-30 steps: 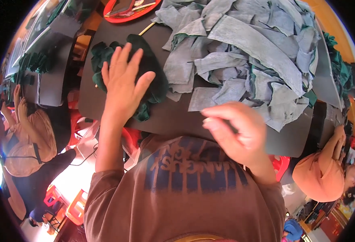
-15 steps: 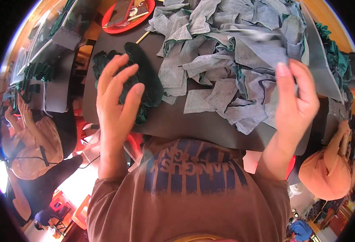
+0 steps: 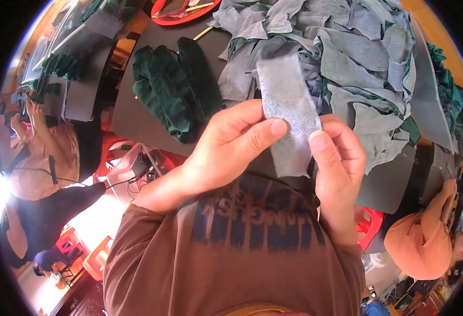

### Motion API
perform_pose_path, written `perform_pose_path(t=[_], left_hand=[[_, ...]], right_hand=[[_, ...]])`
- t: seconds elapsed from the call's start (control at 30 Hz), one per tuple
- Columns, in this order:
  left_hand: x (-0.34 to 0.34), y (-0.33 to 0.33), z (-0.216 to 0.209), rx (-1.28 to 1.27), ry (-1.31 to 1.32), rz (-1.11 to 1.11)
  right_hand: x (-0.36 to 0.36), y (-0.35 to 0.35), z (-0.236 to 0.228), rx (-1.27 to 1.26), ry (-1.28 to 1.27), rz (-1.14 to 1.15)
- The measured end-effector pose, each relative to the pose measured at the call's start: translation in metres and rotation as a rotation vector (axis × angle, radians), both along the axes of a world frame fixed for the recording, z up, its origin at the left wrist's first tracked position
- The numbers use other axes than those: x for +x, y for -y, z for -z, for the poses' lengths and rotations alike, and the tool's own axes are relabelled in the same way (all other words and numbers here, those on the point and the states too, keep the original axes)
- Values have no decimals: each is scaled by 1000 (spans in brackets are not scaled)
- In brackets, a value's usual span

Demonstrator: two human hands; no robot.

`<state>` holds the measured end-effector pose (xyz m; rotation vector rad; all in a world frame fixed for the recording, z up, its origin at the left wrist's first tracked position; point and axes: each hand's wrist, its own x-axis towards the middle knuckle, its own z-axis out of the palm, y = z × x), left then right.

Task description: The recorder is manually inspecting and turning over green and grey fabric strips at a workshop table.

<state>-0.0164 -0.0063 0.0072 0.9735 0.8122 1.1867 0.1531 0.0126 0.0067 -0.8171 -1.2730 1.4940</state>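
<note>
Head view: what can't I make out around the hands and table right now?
All in the head view:
- Underside of the grey strip: turned away from the camera.
- Fingertips of the left hand and right hand behind it: hidden by the strip.
- Lower layers of the grey cloth pile: covered by upper pieces.
- Red tray's far side: cut off by the top edge.

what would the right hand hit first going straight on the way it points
Past the pale strip it pinches, the right hand would likely meet the grey fabric heap; depth is unclear.
</note>
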Motion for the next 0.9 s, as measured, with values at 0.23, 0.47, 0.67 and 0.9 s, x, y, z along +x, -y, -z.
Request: perform_pose_path(t=[0.23, 0.47, 0.67, 0.9], left_hand=[[-2, 6, -2, -76, -17, -33], [1, 7, 4, 1, -65, 17], [-1, 6, 1, -37, -120, -31], [-1, 6, 2, -58, -130, -61]], right_hand=[[-4, -2, -3, -198, -72, -93], [-4, -2, 0, -399, -122, -228], [11, -7, 11, -535, -133, -275], [5, -4, -4, -431, -1, -164]])
